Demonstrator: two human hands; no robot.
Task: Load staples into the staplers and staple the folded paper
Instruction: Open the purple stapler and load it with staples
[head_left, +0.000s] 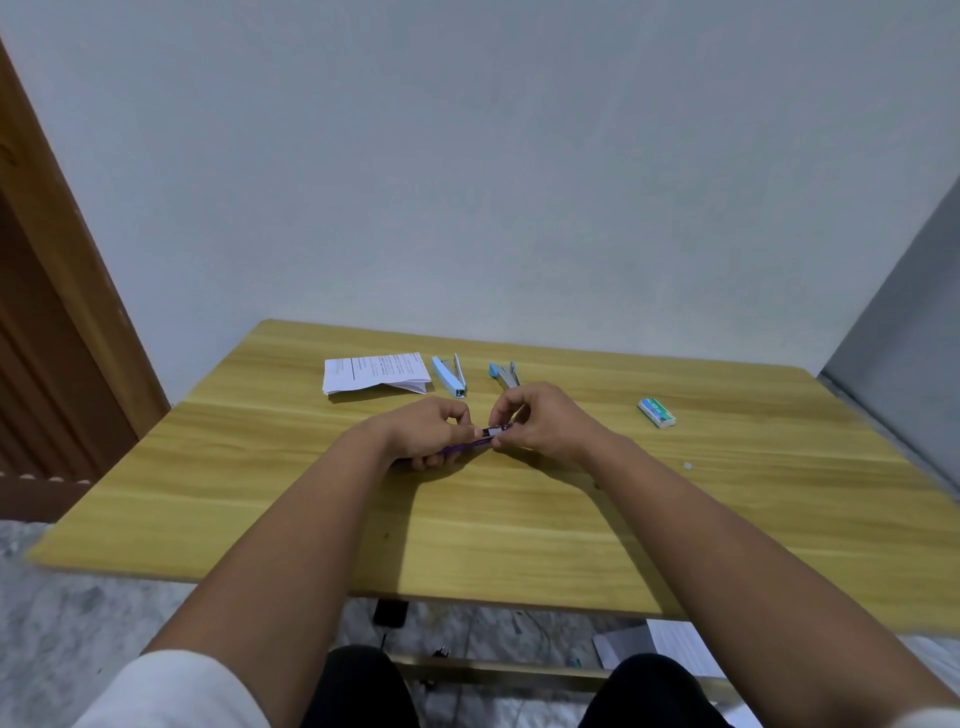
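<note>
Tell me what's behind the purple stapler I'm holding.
Behind the purple stapler, two light blue staplers lie opened on the table, with folded paper further left. The right hand hides the nearer end of one.

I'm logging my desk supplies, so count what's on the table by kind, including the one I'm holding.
Staplers: 3, light blue, blue-and-grey, purple held in both hands
Folded paper stacks: 1
Staple boxes: 1
Total: 5

Purple stapler (470, 441) mostly hidden inside both hands; print on folded paper (375, 373) illegible.
</note>
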